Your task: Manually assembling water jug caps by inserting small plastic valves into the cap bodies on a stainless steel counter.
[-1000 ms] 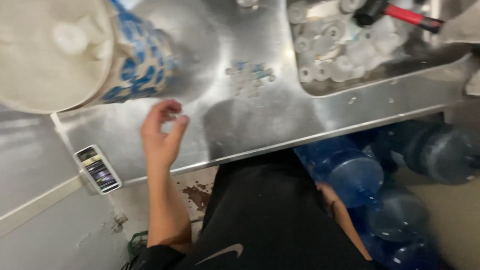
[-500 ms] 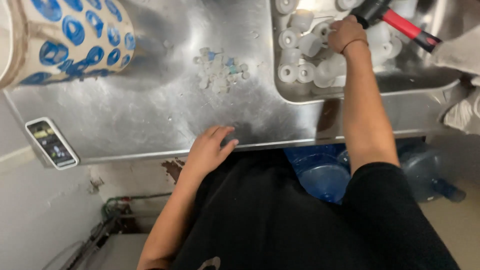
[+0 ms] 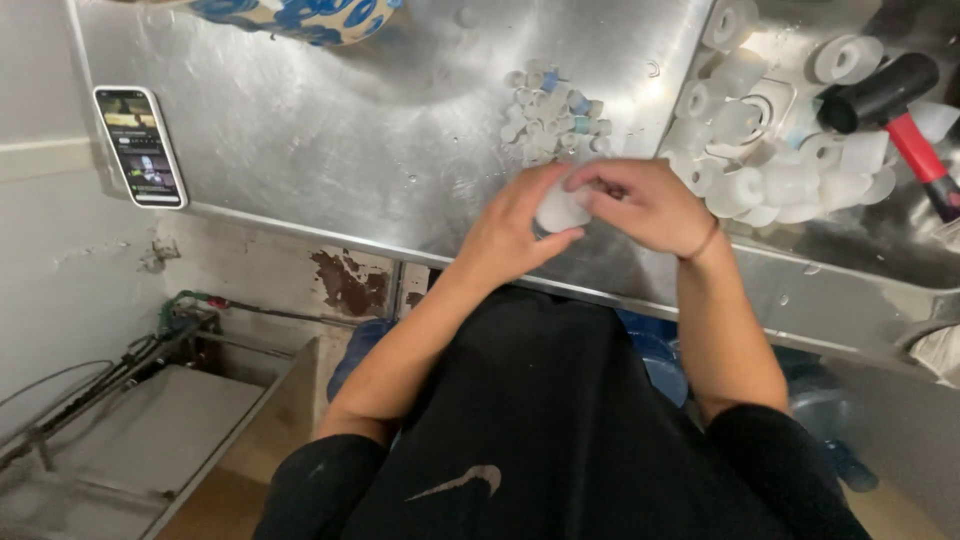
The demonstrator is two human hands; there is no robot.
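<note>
Hands, left [image 3: 515,228] and right [image 3: 645,205], grip one white cap [image 3: 560,210] between them.

Person in a black short-sleeved shirt [image 3: 540,420] bearing a small white chest emblem [image 3: 462,482]; bare forearms; a thin band [image 3: 703,243] circles the right wrist.

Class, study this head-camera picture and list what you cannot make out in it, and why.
- White cap, head view: mostly covered by the left hand and right hand; its underside is hidden.
- Mallet: handle cut off by the right edge.
- Blue-patterned container: cut off by the top edge.
- Phone screen: too small to read.
- Small pieces on the steel table: too small to identify.
</note>
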